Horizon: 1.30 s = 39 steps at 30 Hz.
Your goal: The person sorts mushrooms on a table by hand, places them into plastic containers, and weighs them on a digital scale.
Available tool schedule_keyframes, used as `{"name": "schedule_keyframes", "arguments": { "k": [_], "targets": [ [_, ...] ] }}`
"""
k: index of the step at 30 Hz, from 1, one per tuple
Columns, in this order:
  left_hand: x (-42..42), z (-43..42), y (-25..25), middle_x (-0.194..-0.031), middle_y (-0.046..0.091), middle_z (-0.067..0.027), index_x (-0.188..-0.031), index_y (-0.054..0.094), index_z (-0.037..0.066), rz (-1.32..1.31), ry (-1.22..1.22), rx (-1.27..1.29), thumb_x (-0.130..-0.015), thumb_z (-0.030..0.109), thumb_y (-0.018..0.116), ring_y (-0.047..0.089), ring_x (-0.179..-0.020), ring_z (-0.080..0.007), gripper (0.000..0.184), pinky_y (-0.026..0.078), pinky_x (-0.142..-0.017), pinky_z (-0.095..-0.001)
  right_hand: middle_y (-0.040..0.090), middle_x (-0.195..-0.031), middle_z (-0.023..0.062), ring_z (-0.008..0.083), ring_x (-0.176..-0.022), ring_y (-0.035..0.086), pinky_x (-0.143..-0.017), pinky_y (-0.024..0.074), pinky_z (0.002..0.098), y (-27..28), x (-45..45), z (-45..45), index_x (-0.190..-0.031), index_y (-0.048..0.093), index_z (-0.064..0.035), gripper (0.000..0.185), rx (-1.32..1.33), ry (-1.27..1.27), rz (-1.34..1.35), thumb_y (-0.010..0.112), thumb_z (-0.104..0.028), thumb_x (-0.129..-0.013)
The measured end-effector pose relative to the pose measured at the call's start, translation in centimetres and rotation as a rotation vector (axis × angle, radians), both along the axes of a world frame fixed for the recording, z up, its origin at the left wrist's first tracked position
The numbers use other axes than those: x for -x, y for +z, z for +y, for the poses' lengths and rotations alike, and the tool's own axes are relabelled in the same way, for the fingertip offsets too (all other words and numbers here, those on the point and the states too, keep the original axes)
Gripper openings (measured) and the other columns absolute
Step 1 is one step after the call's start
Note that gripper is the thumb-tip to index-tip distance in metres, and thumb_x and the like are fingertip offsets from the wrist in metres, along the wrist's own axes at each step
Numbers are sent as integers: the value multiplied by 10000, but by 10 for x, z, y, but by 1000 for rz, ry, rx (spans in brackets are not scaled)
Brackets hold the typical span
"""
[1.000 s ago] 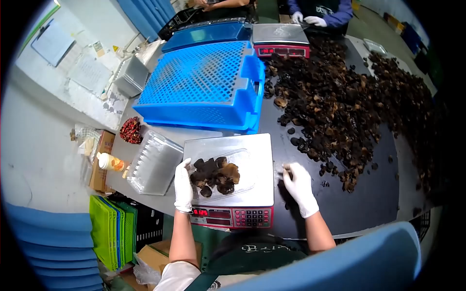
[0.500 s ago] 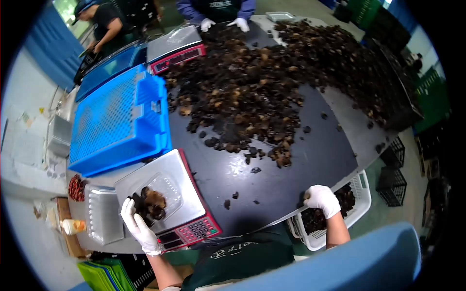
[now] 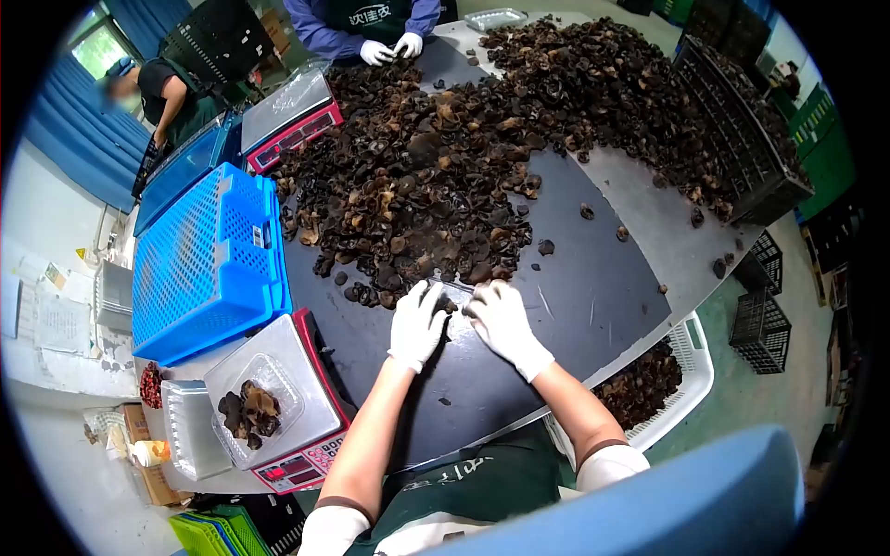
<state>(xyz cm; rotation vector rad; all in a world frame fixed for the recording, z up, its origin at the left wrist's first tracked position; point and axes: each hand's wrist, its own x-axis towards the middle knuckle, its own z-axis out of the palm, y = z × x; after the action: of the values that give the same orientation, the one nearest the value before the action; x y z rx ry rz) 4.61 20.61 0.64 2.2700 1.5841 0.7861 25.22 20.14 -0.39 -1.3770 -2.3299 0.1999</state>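
Note:
A heap of dark brown wood ear mushrooms [image 3: 436, 185] spreads over the table. At its front edge are both my white-gloved hands. My left hand [image 3: 417, 326] has its fingers stretched towards the heap, with a dark mushroom piece beside its thumb. My right hand [image 3: 506, 326] rests just to the right, palm down, fingers apart and touching the table by the nearest pieces. To the left, a clear plastic tray [image 3: 295, 385] holding several mushrooms sits on a red-edged scale [image 3: 320, 408]; neither hand touches it.
A blue crate [image 3: 209, 269] stands left, near a second scale [image 3: 295, 125]. Stacked clear trays [image 3: 197, 431] lie front left. A white basket [image 3: 697, 366] of mushrooms is below the table's right edge. A black crate [image 3: 732, 139] lies far right. Across the table are a co-worker's gloved hands [image 3: 392, 50].
My left hand has left the tray on the scale, and my right hand has left the table edge by the basket. Both have moved forward to the heap. The view has shifted slightly.

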Motion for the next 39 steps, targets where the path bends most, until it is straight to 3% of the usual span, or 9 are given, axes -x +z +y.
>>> {"name": "schedule_keyframes", "arguments": {
  "k": [4,7,11,14,21,24,29,33,39],
  "targets": [
    [-10,-6,-26,-1118,580,-112,-1111,623,113,201,-106,-101,-789,161,700,538,-960,-323,335,483,-827,-397,573,-913,89,295,-862,562,-777,482,390,5,-10,-40,-916,628,-81,155,147,346,109,624,-78,-761],
    [-5,-21,-34,-1025,602,-115,-1026,621,77,8,-76,-11,-770,74,699,566,-928,-319,267,491,-822,-380,624,-963,97,292,-912,608,-820,513,388,18,-31,-55,-908,636,-72,188,175,315,424,639,-5,-732],
    [1,-19,-42,-1012,612,-49,-1077,580,43,-743,195,331,-876,6,599,589,-945,-162,205,470,-867,-290,571,-999,83,160,-830,608,-748,511,291,14,-61,-29,-965,560,-31,287,384,-116,1045,454,149,-769],
    [-11,-5,-34,-1049,594,-23,-1158,550,55,-944,225,421,-897,-7,564,557,-994,-123,268,446,-905,-271,558,-1040,110,215,-934,603,-820,502,328,-7,-60,17,-1014,553,-35,353,233,-152,826,457,150,-730],
    [-51,-31,-6,-1013,570,-129,-987,629,93,75,-221,45,-769,134,713,544,-946,-334,237,474,-848,-414,563,-1148,128,306,-1020,520,-868,463,413,-20,-18,44,-1172,611,-116,354,-32,-22,78,559,-111,-822],
    [-42,-51,-18,-1048,572,-125,-974,622,83,25,-186,74,-764,127,724,564,-942,-323,237,503,-802,-387,630,-989,90,318,-969,563,-871,473,382,-12,-47,36,-992,648,-107,239,106,20,328,635,-23,-768],
    [-50,-68,2,-1073,603,-92,-921,615,107,-99,-260,0,-763,163,718,603,-939,-295,197,531,-761,-371,632,-931,37,148,-757,602,-633,489,274,-4,-91,4,-1064,636,-53,199,679,-405,1127,598,-34,-870],
    [-72,-82,-6,-1196,591,-47,-1003,576,129,77,-332,38,-754,150,688,596,-864,-244,274,547,-642,-338,618,-982,63,158,-753,566,-578,464,268,-15,-104,-16,-1195,577,-83,323,976,-240,1948,622,-72,-876],
    [-37,-92,-4,-821,574,-94,-861,539,82,-330,-70,125,-784,104,620,568,-755,-304,114,489,-702,-384,639,-1015,73,216,-830,615,-632,512,294,-12,-54,-30,-1195,576,-125,311,1092,-220,2041,650,-137,-894]
  ]
}}
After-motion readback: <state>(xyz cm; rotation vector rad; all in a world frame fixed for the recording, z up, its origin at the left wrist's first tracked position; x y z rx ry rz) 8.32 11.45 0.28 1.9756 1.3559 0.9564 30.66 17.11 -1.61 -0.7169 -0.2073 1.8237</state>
